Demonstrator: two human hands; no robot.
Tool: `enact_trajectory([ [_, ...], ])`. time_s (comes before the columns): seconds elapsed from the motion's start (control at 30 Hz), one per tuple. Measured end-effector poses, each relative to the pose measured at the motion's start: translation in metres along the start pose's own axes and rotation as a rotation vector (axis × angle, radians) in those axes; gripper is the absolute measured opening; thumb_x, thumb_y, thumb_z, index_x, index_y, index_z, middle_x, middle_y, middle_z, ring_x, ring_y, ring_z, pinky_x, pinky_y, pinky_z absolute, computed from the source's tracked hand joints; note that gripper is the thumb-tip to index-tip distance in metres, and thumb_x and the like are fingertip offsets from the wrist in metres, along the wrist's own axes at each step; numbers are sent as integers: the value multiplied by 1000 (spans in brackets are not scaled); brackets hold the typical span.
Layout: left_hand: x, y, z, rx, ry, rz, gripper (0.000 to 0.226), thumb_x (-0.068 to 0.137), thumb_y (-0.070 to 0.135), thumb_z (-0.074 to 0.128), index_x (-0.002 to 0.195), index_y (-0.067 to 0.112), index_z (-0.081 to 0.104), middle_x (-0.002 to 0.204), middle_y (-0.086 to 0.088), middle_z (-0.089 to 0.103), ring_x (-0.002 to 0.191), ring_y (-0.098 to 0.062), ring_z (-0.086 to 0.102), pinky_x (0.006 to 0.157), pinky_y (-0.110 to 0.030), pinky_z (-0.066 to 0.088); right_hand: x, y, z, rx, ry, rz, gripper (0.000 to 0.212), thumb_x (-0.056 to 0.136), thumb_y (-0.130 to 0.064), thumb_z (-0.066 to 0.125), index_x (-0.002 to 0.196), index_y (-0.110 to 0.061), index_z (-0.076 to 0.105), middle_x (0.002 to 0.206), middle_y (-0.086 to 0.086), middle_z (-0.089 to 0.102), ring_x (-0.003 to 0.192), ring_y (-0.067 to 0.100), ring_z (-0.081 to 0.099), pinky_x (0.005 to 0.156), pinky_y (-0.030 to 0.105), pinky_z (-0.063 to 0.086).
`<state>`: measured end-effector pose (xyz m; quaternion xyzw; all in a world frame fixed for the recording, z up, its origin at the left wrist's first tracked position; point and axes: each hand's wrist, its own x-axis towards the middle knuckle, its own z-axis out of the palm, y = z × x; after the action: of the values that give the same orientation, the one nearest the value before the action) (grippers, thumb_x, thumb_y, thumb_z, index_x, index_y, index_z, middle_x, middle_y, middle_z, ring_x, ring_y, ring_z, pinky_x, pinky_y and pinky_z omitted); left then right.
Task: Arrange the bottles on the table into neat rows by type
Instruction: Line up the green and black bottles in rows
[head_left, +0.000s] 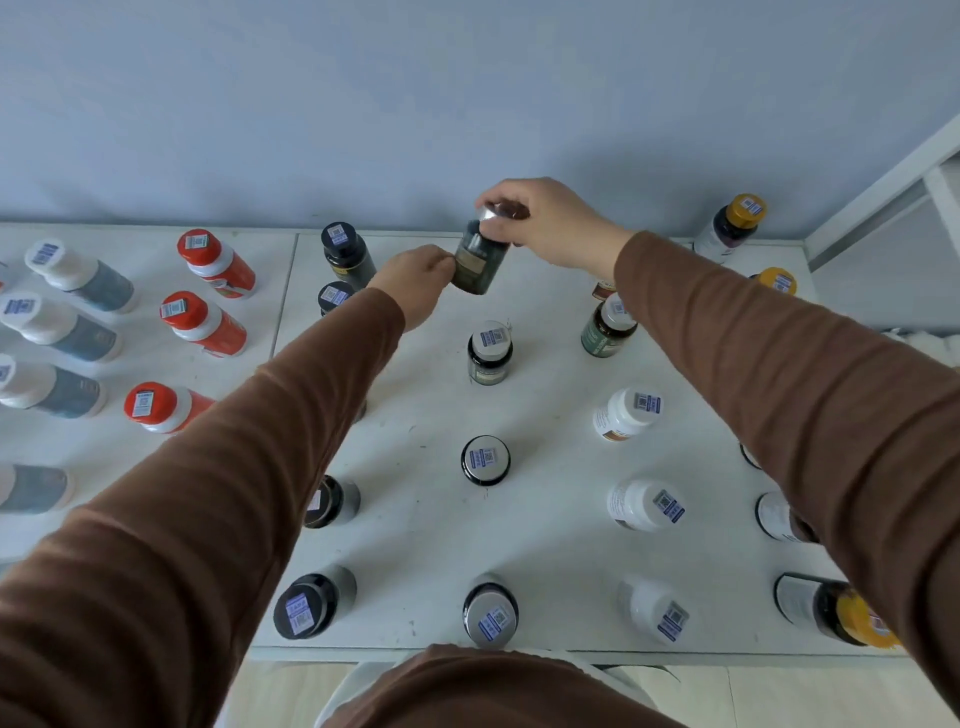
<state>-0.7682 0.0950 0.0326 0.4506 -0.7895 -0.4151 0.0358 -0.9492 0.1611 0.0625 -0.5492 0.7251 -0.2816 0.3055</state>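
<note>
White table (545, 519) against a pale blue wall (363, 93), seam line splitting off a left section; white shelf frame (883, 182) at far right. Both arms in brown sleeves (208, 519) reach toward the table's back middle. Bottles stand upright in spaced columns: white-capped grey-blue bottles (78, 275) far left, red bottles (215, 262) next to them, black-capped dark bottles (345, 252) left of centre, silver-capped dark bottles (488, 353) in the centre column, all-white bottles (626, 413) right of centre, yellow-capped bottles (730, 226) along the right edge. One green bottle with white cap (608, 327) stands at the back of the white column, a brown-labelled one behind it mostly hidden by the right sleeve. Most caps carry a small blue-and-white sticker. Held dark bottle (475, 262) sits at the back end of the centre column, tilted a bit; cannot tell if its base touches the table. Right hand (550, 223) is above it, fingers curled round its silver cap. Left hand (415, 275) is at its left side, fingertips pinching the bottle body at label height.
</note>
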Motion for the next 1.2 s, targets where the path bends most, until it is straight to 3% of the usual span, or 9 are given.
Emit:
enact_trajectory([
  [0.07, -3, 8, -1, -319, -46, -61, 30, 100, 30, 38, 104, 13, 62, 98, -7, 66, 97, -24, 59, 86, -34, 44, -3, -5, -9, 227, -2, 99, 31, 89, -33, 67, 109, -11, 69, 93, 1, 64, 78, 13, 57, 74, 27, 51],
  [0.17, -8, 17, -7, -538, -154, -142, 39, 102, 38, 31, 107, 14, 62, 88, -2, 68, 89, -17, 59, 88, -33, 45, -4, -7, -16, 401, 10, 235, 33, 84, -43, 71, 94, -12, 72, 79, -1, 62, 68, 11, 55, 64, 21, 51],
  [0.3, -9, 17, -9, -646, -266, -190, 47, 101, 45, 31, 113, 13, 62, 91, -5, 71, 84, -17, 62, 81, -31, 49, -4, -4, -17, 508, 28, 344, 29, 82, -46, 73, 82, -17, 66, 73, -2, 59, 63, 11, 54, 58, 20, 48],
  [0.43, -10, 18, -6, -631, -262, -190, 44, 101, 44, 32, 112, 14, 63, 91, -4, 70, 85, -17, 62, 83, -33, 49, -8, 0, -18, 532, 10, 325, 29, 84, -43, 72, 87, -14, 67, 75, -2, 60, 65, 10, 54, 63, 21, 50],
  [0.57, -11, 18, -1, -551, -185, -123, 29, 101, 33, 39, 114, 15, 57, 97, -1, 65, 90, -15, 59, 91, -36, 47, -15, 5, -17, 435, -6, 122, 28, 91, -30, 66, 111, -10, 68, 99, 4, 66, 85, 11, 60, 80, 23, 53],
  [0.67, -7, 14, 3, -448, -138, -64, 10, 98, 23, 49, 107, 18, 50, 104, -4, 60, 96, -17, 56, 91, -36, 45, -18, 6, -15, 225, 12, -42, 31, 92, -19, 66, 122, -11, 63, 115, 6, 65, 100, 13, 59, 91, 24, 48],
  [0.83, -5, 8, 7, -185, -47, -3, 27, 95, 17, 53, 121, 12, 53, 103, -3, 57, 90, -20, 52, 69, -26, 43, -14, 10, -2, -198, 16, -152, 35, 87, -16, 65, 122, -19, 59, 114, 1, 60, 104, 19, 54, 91, 34, 45],
  [1.03, -14, -1, 2, 159, 25, 39, 28, 94, 21, 50, 121, 14, 55, 119, -6, 60, 109, -24, 56, 93, -37, 47, -6, 20, 16, -369, 6, -158, 32, 89, -18, 61, 120, -19, 58, 118, 3, 58, 108, 25, 49, 89, 34, 40],
  [1.2, -25, -2, 1, 212, 55, 42, 29, 94, 22, 51, 121, 14, 56, 120, -6, 60, 110, -24, 56, 97, -36, 44, -3, 23, 25, -445, -28, -161, 41, 89, -18, 61, 129, -18, 54, 123, 7, 55, 112, 30, 48, 93, 37, 39],
])
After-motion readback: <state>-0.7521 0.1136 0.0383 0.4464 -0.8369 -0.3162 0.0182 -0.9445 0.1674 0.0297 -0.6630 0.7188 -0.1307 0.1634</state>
